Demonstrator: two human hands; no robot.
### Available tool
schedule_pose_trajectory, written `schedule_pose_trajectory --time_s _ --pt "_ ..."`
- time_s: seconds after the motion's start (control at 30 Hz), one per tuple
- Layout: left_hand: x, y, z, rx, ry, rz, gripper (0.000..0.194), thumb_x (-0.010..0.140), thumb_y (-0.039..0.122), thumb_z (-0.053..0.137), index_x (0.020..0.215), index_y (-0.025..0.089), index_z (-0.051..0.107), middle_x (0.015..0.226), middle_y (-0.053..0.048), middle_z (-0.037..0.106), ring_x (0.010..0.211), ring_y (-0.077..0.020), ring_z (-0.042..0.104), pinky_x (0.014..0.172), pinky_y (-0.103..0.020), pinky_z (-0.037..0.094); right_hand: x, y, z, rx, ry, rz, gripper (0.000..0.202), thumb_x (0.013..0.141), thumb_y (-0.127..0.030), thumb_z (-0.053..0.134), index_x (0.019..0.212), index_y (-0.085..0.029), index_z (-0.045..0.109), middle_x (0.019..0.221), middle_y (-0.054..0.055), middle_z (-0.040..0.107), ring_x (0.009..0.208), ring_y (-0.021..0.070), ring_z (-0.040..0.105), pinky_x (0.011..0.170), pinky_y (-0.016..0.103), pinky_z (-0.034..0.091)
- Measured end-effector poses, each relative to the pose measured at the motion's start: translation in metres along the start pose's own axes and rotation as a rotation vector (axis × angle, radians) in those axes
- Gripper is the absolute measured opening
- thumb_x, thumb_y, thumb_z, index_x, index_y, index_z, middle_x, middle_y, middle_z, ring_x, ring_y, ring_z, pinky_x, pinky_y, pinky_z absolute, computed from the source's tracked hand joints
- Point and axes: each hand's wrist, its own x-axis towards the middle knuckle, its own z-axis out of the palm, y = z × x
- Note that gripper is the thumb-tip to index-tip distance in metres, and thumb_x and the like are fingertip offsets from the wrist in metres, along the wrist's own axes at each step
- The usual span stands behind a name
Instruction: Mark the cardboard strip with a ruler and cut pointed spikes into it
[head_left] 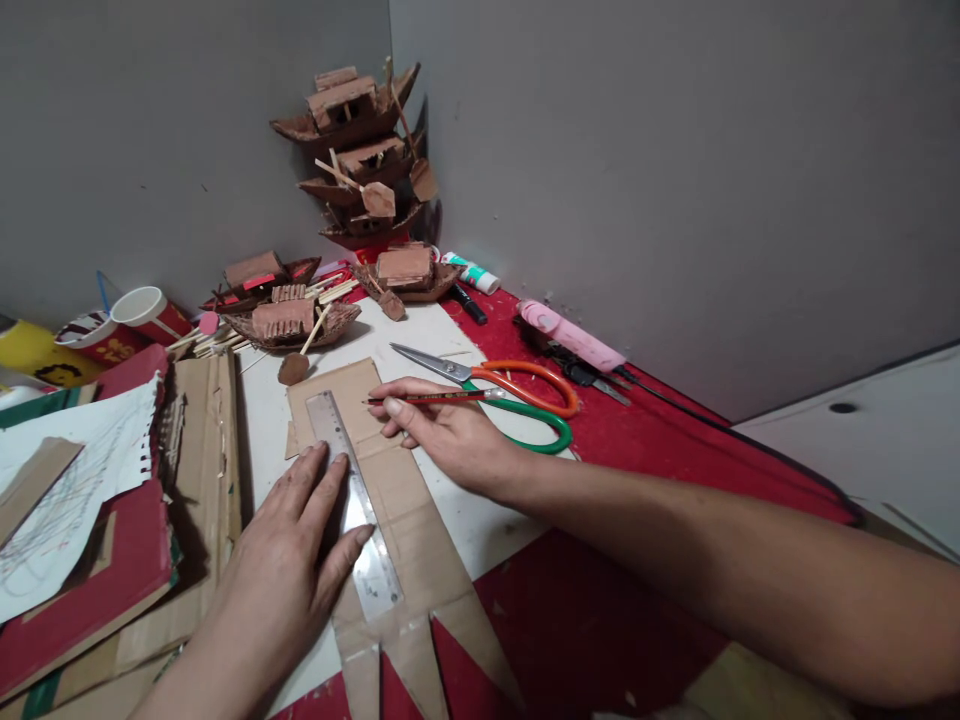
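Observation:
A clear plastic ruler (367, 565) lies lengthwise on a piece of brown cardboard (420, 510) whose near end is cut into pointed strips. My left hand (300, 530) rests flat on the ruler with its fingers spread, pressing along its left side. In my right hand (457, 435) a dark red and black pencil (435, 397) is pinched, its tip pointing left, just right of the ruler's upper part and close above the cardboard. Scissors (517, 385) with one orange and one green handle lie open behind my right hand.
Several cardboard model boats (285, 320) stand at the back, some stacked in the corner (352, 120). A pink glue gun (570, 335) with its cord lies along the right wall. Cardboard sheets and paper (82, 490) are piled at left, near paper cups (150, 310). A black marker (469, 303) lies behind.

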Motion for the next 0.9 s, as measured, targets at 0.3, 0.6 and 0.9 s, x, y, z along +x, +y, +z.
schedule_pose_trajectory --time_s 0.3,0.6,0.9 --pt "0.0004 -0.001 -0.0009 0.077 -0.013 0.048 0.059 0.096 0.042 0.045 0.146 0.013 0.038 0.152 -0.018 0.042 0.137 -0.0332 0.043 0.104 -0.053 0.046 0.0009 0.0032 -0.0004 -0.001 -0.001 -0.06 0.017 0.096 -0.023 0.047 0.107 -0.018 0.059 0.107 0.006 0.067 0.083 0.0114 0.063 0.07 0.024 0.054" --pt "0.0007 -0.0022 -0.0024 0.128 -0.052 0.082 0.063 0.096 0.042 0.044 0.149 0.012 0.032 0.154 -0.018 0.037 0.14 -0.0318 0.037 0.106 -0.053 0.045 0.0006 0.0037 -0.0023 -0.04 -0.003 -0.03 0.017 0.097 -0.025 0.047 0.107 -0.018 0.059 0.104 0.005 0.068 0.081 0.0114 0.065 0.067 0.023 0.053" --pt "0.0018 0.0 -0.0028 0.142 -0.069 0.103 0.063 0.097 0.04 0.041 0.151 0.012 0.026 0.156 -0.02 0.034 0.142 -0.032 0.035 0.106 -0.053 0.044 0.0002 0.0057 -0.0035 -0.104 -0.003 -0.047 0.02 0.098 -0.029 0.046 0.11 -0.019 0.059 0.104 0.005 0.07 0.083 0.013 0.067 0.068 0.025 0.052"
